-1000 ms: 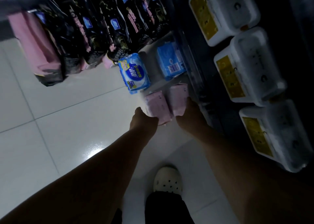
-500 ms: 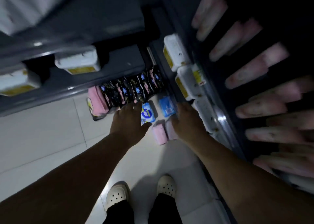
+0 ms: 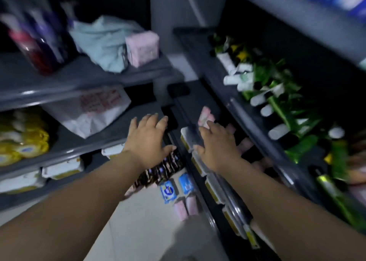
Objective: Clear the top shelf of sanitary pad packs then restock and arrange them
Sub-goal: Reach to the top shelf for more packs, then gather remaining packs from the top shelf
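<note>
Head view, blurred. Left hand (image 3: 147, 139) and right hand (image 3: 216, 145) are at centre frame, both flat with fingers spread and nothing held.

Pad packs: a pink pair (image 3: 185, 207) lies side by side on the floor (image 3: 138, 231), lower centre. Two blue packs (image 3: 168, 191) lie just above them, then a row of black packs (image 3: 162, 167) partly hidden by my left wrist. All sit below my hands, between my forearms, untouched.

Upright pink packs (image 3: 205, 116) stand just past my right fingertips; I cannot tell if they touch. A lone pink pack (image 3: 142, 48) sits on the shelf (image 3: 79, 76) at upper left, well apart.
</note>
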{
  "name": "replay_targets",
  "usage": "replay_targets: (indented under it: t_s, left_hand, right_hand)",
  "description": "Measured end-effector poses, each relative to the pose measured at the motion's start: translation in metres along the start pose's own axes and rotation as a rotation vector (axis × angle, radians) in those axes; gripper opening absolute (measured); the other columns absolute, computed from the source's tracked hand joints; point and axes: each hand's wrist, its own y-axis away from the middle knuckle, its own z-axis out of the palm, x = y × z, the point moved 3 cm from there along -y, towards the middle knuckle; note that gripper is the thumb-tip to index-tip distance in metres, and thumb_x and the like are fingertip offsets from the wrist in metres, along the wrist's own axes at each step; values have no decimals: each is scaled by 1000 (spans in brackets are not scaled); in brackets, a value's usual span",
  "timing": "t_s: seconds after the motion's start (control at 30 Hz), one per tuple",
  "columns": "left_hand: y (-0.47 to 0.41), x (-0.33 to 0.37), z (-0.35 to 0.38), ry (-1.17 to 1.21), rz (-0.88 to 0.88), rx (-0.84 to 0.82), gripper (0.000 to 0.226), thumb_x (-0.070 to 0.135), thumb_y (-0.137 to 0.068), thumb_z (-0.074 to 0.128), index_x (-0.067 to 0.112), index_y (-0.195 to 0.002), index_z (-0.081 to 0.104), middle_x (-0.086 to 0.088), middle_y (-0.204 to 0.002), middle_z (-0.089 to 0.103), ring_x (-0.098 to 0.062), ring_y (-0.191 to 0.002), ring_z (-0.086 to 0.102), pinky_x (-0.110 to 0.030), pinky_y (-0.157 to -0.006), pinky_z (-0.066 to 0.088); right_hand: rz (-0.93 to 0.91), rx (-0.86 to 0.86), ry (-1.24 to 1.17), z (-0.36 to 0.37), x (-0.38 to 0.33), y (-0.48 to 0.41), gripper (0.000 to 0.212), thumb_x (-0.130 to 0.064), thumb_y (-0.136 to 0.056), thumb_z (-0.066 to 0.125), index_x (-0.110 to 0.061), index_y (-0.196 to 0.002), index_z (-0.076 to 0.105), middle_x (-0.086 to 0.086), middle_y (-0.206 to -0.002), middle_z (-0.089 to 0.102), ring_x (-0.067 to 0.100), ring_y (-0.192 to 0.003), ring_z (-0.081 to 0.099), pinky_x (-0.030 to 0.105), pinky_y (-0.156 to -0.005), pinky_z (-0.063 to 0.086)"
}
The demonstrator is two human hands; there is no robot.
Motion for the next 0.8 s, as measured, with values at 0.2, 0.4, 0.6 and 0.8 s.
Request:
replay_targets:
  t_s: [0.2,0.4,0.6,0.8]
  left_hand:
    - [10,5,-124,-49,42,113,89,69,-88,43,22,-155,9,-7,-160,16,-27,-148,12,-50,-119,9]
    - [17,19,-221,-87,117,281,90,72,-85,42,21,-154,13,-7,-158,21,-26,-146,19,-50,-117,16]
    - [25,52,-289,-86,213,380,90,72,-85,44,23,-154,12,-4,-160,18,-23,-147,18,-48,-119,14]
    - [20,97,-334,-85,311,451,92,74,-84,41,22,-154,12,-5,-159,22,-23,-146,22,-47,-117,21]
  right_hand:
    - [36,62,9,-123,-8,26,64,-53,-99,38,-23,-153,21,3,-163,8,24,-149,6,50,-120,9]
    - [38,277,74,-216,-13,59,65,-57,-96,41,-23,-150,27,5,-161,18,24,-147,16,46,-118,14]
    - [97,349,111,-286,0,96,64,-55,-97,41,-22,-150,27,5,-160,17,26,-146,16,49,-118,13]
    - [186,444,128,-338,37,130,65,-55,-95,47,-24,-149,29,4,-158,22,27,-144,23,49,-117,19]
